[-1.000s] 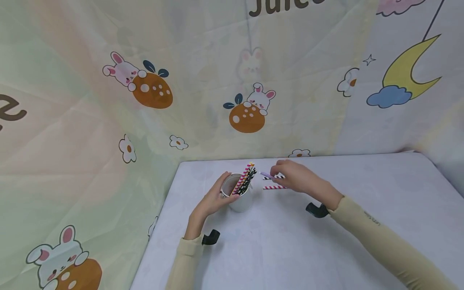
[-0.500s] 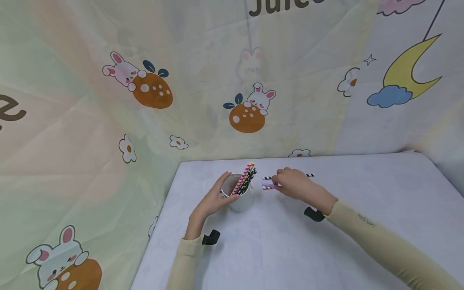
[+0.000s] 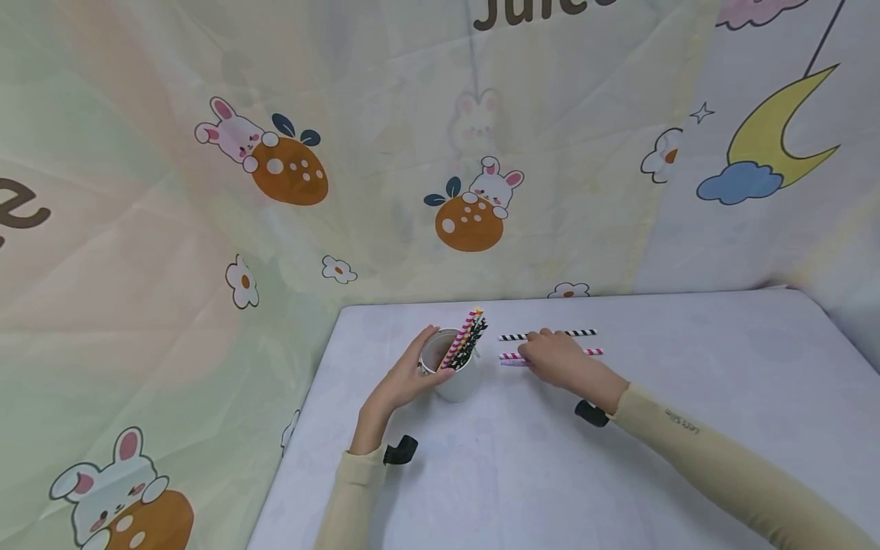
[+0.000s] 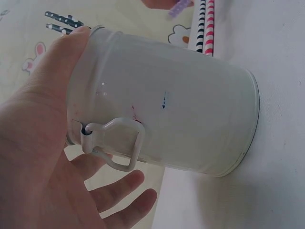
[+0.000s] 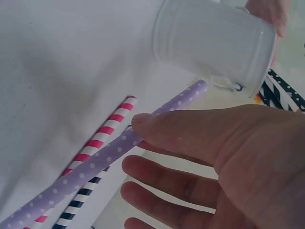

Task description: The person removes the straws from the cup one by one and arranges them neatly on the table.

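Head view: left hand braces the pail, right hand pinches the purple straw

The pail stands on the table, the left hand wrapped about its rim, thumb on the near side, forefinger on the far side; the left wrist view shows the other fingers loosely spread near the loop. A grip that high probably serves to stop a light vessel tipping. The bunch inside leans to the right of the mouth, likely because slim straws slump in a wide opening.

In the right wrist view, thumb and forefinger hold the purple straw partway along, the forefinger mostly hidden; the remaining fingers hang loose, apart from it. Pinching there presumably lets a thin stick be aligned with little force. In the head view its end shows just beside the red straw, on the near side, with the black straw farther back, all roughly parallel, perhaps for tidiness. Whether the purple straw touches the table I cannot tell
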The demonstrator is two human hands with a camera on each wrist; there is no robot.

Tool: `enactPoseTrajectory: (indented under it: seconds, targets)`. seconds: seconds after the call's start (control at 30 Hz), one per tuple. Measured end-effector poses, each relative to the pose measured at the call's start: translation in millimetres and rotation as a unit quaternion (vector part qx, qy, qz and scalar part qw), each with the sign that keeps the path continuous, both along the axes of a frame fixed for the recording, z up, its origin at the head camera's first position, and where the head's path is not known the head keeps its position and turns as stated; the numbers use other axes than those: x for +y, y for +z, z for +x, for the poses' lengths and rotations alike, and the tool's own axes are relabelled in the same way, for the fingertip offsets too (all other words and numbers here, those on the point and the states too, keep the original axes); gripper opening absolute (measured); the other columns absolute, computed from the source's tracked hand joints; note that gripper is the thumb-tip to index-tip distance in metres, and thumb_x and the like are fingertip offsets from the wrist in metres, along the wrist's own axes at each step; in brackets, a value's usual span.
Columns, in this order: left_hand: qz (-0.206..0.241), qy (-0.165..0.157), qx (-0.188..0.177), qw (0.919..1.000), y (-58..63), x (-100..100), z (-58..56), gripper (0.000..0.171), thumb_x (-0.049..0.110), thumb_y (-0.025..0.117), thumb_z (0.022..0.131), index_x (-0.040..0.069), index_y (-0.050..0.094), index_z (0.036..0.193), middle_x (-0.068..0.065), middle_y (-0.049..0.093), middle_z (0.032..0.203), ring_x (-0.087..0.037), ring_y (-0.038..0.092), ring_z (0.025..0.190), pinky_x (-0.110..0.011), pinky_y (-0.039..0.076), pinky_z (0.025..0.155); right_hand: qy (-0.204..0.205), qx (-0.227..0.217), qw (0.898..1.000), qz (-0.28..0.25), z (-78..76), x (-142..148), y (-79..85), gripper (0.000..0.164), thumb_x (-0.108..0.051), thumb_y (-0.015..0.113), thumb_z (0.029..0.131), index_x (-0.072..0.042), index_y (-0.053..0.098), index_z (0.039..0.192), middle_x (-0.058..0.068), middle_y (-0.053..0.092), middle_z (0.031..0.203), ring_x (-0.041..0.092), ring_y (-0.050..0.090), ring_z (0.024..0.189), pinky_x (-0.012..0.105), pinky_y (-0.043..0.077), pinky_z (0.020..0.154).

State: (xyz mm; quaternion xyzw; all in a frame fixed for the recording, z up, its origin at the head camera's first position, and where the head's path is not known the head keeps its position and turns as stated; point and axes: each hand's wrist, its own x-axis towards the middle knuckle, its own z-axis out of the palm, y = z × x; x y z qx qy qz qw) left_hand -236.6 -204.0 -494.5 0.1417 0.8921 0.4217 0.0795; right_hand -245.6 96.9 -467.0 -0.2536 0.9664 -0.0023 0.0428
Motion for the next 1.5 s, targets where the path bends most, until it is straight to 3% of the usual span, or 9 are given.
enactPoseTrajectory:
  seconds: [0.33,0.57,0.97,1.17,1.5]
  targets:
    - [0.0,-0.001,0.002,1.0,-0.5,-0.2,0.5,0.095,0.056,0.075,0.084,0.031,0.024,0.159,0.003,0.022,0.167,-0.024,0.024,0.153,-0.057,0.026,0.119,0.027,0.01,1.0,-0.004,-3.8,3.6,-25.5,0.007,-0.007,0.068,0.091,-0.011,0.072,0.087,0.005,0.063,0.082,0.023,0.059,0.076,0.04,0.051,0.068]
    - [-0.004,0.003,-0.001,1.0,-0.5,1.0,0.3,0.097,0.059,0.075,0.083,0.028,0.024,0.16,0.004,0.024,0.166,-0.025,0.026,0.152,-0.058,0.027,0.118,0.008,-0.004,1.0,-0.003,-5.5,1.4,-37.9,0.006,-0.009,0.068,0.092,-0.011,0.073,0.091,0.005,0.065,0.085,0.024,0.059,0.079,0.041,0.051,0.07]
    - [-0.004,0.005,-0.002,1.0,-1.2,1.1,0.4,0.095,0.059,0.075,0.083,0.034,0.024,0.159,0.004,0.023,0.166,-0.024,0.025,0.153,-0.058,0.027,0.119,-0.024,-0.026,0.999,0.005,-5.3,-3.2,-44.5,0.011,-0.015,0.07,0.094,-0.009,0.075,0.102,0.008,0.068,0.093,0.024,0.059,0.084,0.042,0.054,0.08]
    - [0.006,0.0,0.0,1.0,-0.8,0.6,0.1,0.096,0.057,0.075,0.083,0.028,0.024,0.16,0.003,0.024,0.166,-0.025,0.025,0.153,-0.059,0.027,0.118,-0.03,-0.028,0.999,0.011,-6.1,-3.8,-45.6,0.011,-0.016,0.071,0.094,-0.009,0.073,0.101,0.008,0.068,0.094,0.025,0.059,0.085,0.044,0.054,0.082]
    - [-0.005,-0.002,0.007,1.0,-2.0,0.4,-0.9,0.093,0.054,0.075,0.085,0.03,0.025,0.159,0.001,0.024,0.166,-0.026,0.025,0.153,-0.057,0.026,0.119,-0.019,-0.022,1.0,-0.003,-4.7,-0.6,-45.3,0.005,-0.014,0.071,0.093,-0.01,0.072,0.096,0.007,0.066,0.092,0.023,0.058,0.083,0.042,0.053,0.08]
